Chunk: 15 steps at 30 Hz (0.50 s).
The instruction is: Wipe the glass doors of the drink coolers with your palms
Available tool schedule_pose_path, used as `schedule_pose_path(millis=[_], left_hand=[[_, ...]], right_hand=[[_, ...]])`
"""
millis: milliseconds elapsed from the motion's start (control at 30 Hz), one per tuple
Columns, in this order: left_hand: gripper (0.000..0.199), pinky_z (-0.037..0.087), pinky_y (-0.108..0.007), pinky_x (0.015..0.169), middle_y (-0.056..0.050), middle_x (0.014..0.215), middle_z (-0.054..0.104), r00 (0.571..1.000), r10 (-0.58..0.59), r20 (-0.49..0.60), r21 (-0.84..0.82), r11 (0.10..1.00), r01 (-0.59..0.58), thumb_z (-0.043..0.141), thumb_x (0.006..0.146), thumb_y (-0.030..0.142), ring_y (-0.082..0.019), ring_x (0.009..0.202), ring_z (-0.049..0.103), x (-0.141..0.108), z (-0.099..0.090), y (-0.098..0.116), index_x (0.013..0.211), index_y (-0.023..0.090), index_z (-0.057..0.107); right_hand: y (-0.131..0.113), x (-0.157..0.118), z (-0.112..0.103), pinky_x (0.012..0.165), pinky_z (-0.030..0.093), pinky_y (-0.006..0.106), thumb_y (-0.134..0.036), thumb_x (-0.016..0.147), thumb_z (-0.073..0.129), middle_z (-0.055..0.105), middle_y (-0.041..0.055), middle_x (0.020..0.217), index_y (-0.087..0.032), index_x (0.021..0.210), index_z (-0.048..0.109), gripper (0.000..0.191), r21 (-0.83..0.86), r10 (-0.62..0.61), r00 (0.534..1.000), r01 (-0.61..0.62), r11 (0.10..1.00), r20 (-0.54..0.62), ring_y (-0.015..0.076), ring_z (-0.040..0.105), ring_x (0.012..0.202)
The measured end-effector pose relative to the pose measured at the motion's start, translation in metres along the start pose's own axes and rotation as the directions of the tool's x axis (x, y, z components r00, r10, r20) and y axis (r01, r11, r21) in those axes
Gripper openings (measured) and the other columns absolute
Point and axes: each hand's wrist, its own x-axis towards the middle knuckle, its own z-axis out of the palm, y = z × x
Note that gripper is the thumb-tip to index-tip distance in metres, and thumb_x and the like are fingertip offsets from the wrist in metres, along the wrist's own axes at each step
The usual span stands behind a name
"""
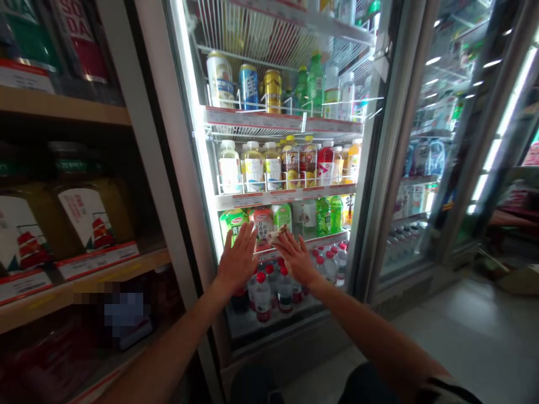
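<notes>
A crumpled cloth [278,233] lay at and under the fingertips of the right hand [297,259], the nearer one, with no clear long axis. Those fingers were extended and slightly spread over it. The left hand [238,259], just left of it, was open flat, holding nothing visible. Both seemed to be against a drinks fridge's glass door [290,332]; wooden shelves [154,261] stood left, pale floor [455,331] right.
</notes>
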Motion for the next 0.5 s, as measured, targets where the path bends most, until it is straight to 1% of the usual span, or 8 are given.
schedule_pose_path(millis=[67,133,200,233,267,367,433,500], left_hand=[[0.060,0.018,-0.051,0.114,-0.017,0.145,0.035,1.000,-0.002,-0.012,-0.001,1.000,0.002,0.044,0.087,0.030,-0.025,0.140,0.023,0.008,0.001,0.001,0.142,0.010,0.029],[0.059,0.018,-0.052,0.114,-0.017,0.146,0.033,1.000,-0.014,-0.028,0.002,1.000,0.014,0.043,0.087,0.031,-0.026,0.140,0.022,0.014,0.003,0.003,0.141,0.010,0.030],[0.058,0.018,-0.051,0.114,-0.016,0.146,0.033,0.999,-0.026,-0.044,0.004,1.000,0.026,0.042,0.088,0.032,-0.026,0.140,0.022,0.018,0.005,0.005,0.140,0.009,0.032],[0.057,0.018,-0.051,0.114,-0.016,0.146,0.033,0.998,-0.033,-0.048,0.003,0.999,0.033,0.042,0.088,0.032,-0.026,0.139,0.023,0.019,0.006,0.007,0.139,0.009,0.032],[0.057,0.018,-0.051,0.114,-0.016,0.146,0.034,0.998,-0.041,-0.050,-0.002,0.999,0.041,0.042,0.088,0.032,-0.025,0.139,0.023,0.018,0.008,0.008,0.139,0.009,0.033],[0.055,0.017,-0.051,0.114,-0.015,0.145,0.035,0.998,-0.046,-0.041,-0.008,0.999,0.046,0.041,0.088,0.030,-0.025,0.139,0.024,0.016,0.009,0.010,0.139,0.009,0.035],[0.054,0.016,-0.050,0.115,-0.015,0.146,0.034,0.999,-0.031,-0.040,-0.003,1.000,0.031,0.041,0.088,0.031,-0.025,0.139,0.024,0.018,0.008,0.009,0.138,0.009,0.036],[0.056,0.015,-0.050,0.115,-0.014,0.147,0.033,0.999,-0.020,-0.050,-0.004,1.000,0.020,0.042,0.088,0.033,-0.025,0.139,0.023,0.023,0.006,0.008,0.138,0.009,0.036]], right_hand=[[0.010,0.022,-0.011,0.113,0.020,0.052,-0.007,0.083,0.041,0.035,0.0055,0.149,-0.026,0.140,0.040,0.060,-0.007,0.082,0.996,-0.082,0.997,-0.037,0.0240,0.024,0.141],[0.020,0.050,-0.022,0.113,0.019,0.052,-0.008,0.085,0.040,0.031,0.0065,0.151,-0.024,0.140,0.041,0.057,-0.015,0.195,0.976,-0.197,0.980,-0.097,0.0251,0.019,0.142],[0.025,0.065,-0.027,0.113,0.019,0.052,-0.009,0.085,0.041,0.028,0.0071,0.152,-0.022,0.140,0.040,0.057,-0.020,0.257,0.958,-0.261,0.965,-0.131,0.0259,0.017,0.142],[0.024,0.063,-0.026,0.113,0.019,0.051,-0.009,0.085,0.041,0.028,0.0070,0.152,-0.023,0.141,0.039,0.057,-0.021,0.255,0.958,-0.260,0.965,-0.128,0.0261,0.017,0.142],[0.022,0.055,-0.022,0.113,0.020,0.051,-0.009,0.085,0.041,0.029,0.0069,0.152,-0.023,0.141,0.039,0.058,-0.022,0.235,0.965,-0.239,0.971,-0.114,0.0260,0.018,0.142],[0.013,0.010,-0.005,0.112,0.022,0.051,-0.008,0.084,0.043,0.036,0.0072,0.148,-0.026,0.140,0.040,0.059,-0.026,0.127,0.990,-0.128,0.991,-0.057,0.0254,0.024,0.141],[0.013,-0.011,0.003,0.112,0.022,0.051,-0.007,0.082,0.044,0.041,0.0072,0.146,-0.026,0.138,0.043,0.059,-0.032,0.064,0.998,-0.064,0.997,-0.031,0.0248,0.027,0.139],[0.020,-0.010,0.001,0.113,0.021,0.050,-0.007,0.082,0.044,0.041,0.0064,0.145,-0.027,0.137,0.044,0.058,-0.034,0.036,0.999,-0.036,0.999,-0.025,0.0237,0.027,0.139]])
